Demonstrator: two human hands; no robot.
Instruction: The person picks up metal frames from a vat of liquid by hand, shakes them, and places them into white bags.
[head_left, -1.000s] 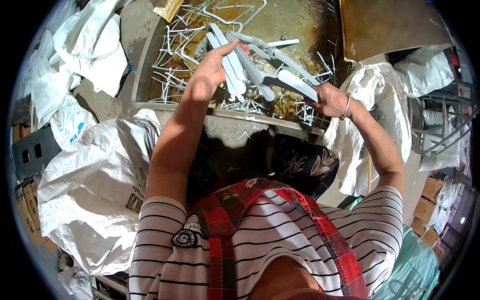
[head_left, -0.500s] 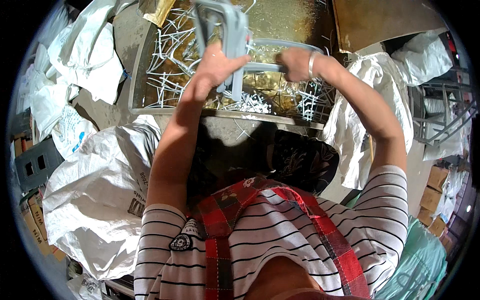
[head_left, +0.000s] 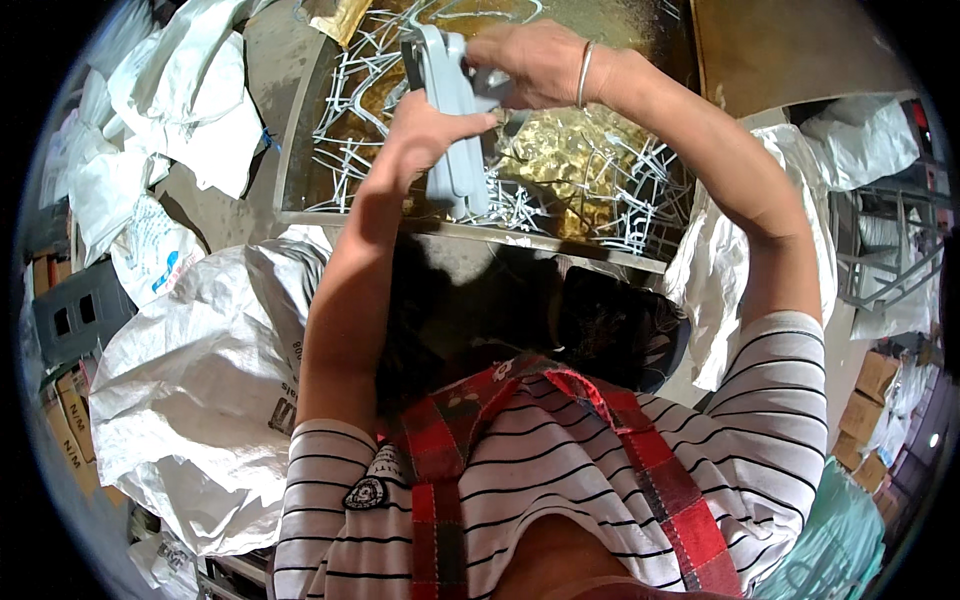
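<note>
My left hand [head_left: 425, 130] is closed around a stack of light grey plastic frames [head_left: 455, 165], held upright over a shallow tray-like surface [head_left: 580, 251] with a raised metal edge. At the top right of the stack is my right hand [head_left: 540, 65], palm down, its fingers bent toward the frames and smeared by motion. A grey piece shows just beneath those fingers, and whether they grip it is unclear. Thin grey plastic sprues [head_left: 345, 170] lie scattered on the tray around the stack, with smaller white bits below it.
A large white woven sack [head_left: 190, 400] stands at my left, and another white sack [head_left: 715, 290] hangs to the right of the tray. A brown panel [head_left: 790, 45] rises at the far right. Cardboard boxes [head_left: 862, 410] and a metal rack [head_left: 890, 240] stand farther right.
My right hand has moved left and up to the stack. The grey frame it held out to the right no longer shows there. My left hand still grips the stack.
</note>
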